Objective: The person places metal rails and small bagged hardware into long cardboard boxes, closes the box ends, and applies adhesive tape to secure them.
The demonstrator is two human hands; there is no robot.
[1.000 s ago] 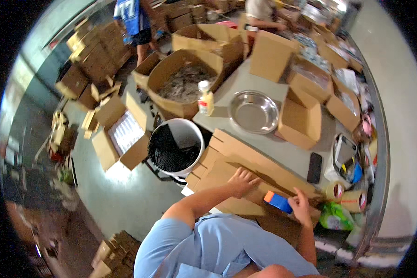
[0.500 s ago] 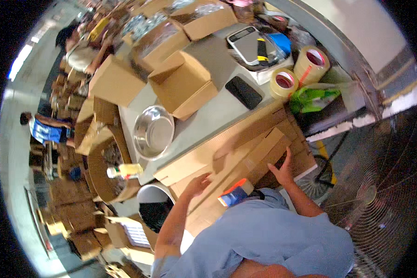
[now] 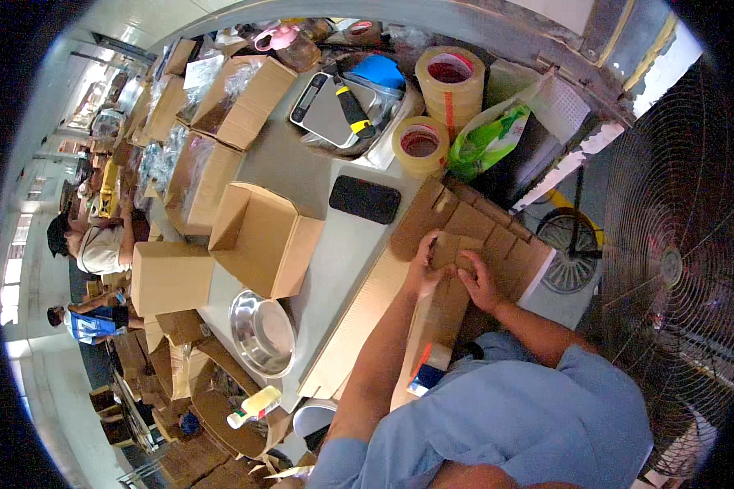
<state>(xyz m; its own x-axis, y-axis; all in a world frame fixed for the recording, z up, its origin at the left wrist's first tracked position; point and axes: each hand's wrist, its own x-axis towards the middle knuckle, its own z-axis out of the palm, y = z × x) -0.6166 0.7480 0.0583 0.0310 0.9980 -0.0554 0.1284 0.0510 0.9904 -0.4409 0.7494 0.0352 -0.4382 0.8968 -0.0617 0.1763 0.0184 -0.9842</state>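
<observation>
We have the cardboard (image 3: pixel 450 248) along the near edge of the tabletop (image 3: pixel 338 244); our left hand (image 3: pixel 424 267) and right hand (image 3: pixel 479 282) work it, fingers half curled, though we cannot tell whether either grips.

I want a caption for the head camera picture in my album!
Left hand and right hand close together at brown cardboard, near a black phone.

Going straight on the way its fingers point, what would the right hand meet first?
Probably the cardboard, with the left hand close beyond; how high the right hand sits above it is unclear.
</observation>
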